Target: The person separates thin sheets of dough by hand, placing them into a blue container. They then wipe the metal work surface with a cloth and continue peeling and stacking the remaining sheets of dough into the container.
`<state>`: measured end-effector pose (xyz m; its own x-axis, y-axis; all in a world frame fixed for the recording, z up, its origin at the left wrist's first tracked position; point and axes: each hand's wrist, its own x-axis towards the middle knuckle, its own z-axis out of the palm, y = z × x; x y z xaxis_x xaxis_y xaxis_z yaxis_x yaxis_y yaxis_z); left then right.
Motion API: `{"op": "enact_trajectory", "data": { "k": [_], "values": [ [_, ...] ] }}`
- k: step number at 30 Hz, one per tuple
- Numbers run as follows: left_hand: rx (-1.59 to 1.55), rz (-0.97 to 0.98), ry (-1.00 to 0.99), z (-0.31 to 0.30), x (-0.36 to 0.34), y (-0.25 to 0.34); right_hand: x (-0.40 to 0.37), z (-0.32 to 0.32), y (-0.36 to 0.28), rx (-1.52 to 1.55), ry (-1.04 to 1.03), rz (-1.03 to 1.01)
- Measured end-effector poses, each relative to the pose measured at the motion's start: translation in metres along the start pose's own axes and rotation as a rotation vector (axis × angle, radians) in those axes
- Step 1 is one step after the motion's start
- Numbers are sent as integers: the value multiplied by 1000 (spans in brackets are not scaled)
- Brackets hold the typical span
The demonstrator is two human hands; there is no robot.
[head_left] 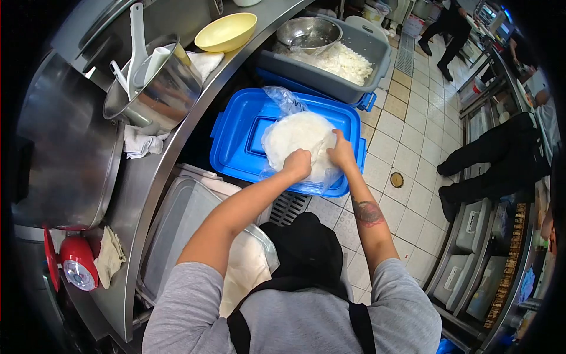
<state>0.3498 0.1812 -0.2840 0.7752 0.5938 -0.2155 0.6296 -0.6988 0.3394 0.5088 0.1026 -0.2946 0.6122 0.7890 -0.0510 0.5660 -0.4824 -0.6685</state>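
Note:
A clear plastic bag [290, 138] filled with something white rests on a blue lid [236, 144] in front of me. My left hand [299, 164] is closed in a fist on the near side of the bag, gathering its plastic. On the bag's right edge, my right hand [342, 151] has its fingers closed around the film. The bag's twisted end lies at the back of the lid, and the white filling looks like one soft, rounded mass.
Behind the lid stands a grey tub [383, 66] of white crumbly food with a metal bowl [309, 35] in it. Along the left counter are a steel pot [177, 88] of utensils, a yellow bowl [226, 33] and a red scale [79, 265]. Other people [501, 147] stand at right.

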Motion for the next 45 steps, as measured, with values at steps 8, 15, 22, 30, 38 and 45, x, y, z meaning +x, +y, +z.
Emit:
{"op": "enact_trajectory", "data": {
  "k": [8,15,22,30,38,45],
  "values": [
    [-275,26,37,-5,-7,18,25,-38,6,1151,-350,502],
    [-203,152,-93,22,-24,33,12,-15,8,1048,-310,608],
    [111,218,-410,-17,-45,21,-28,-4,-1,-388,118,-71],
    [-337,435,-123,-138,-171,2,-26,1,-2,-331,-213,-118],
    [-567,-170,460,-158,-372,-95,-91,-22,-70,-136,-26,-317],
    [-505,-671,601,-78,-488,-122,-226,7,-185,535,-456,-524]
  ]
}}
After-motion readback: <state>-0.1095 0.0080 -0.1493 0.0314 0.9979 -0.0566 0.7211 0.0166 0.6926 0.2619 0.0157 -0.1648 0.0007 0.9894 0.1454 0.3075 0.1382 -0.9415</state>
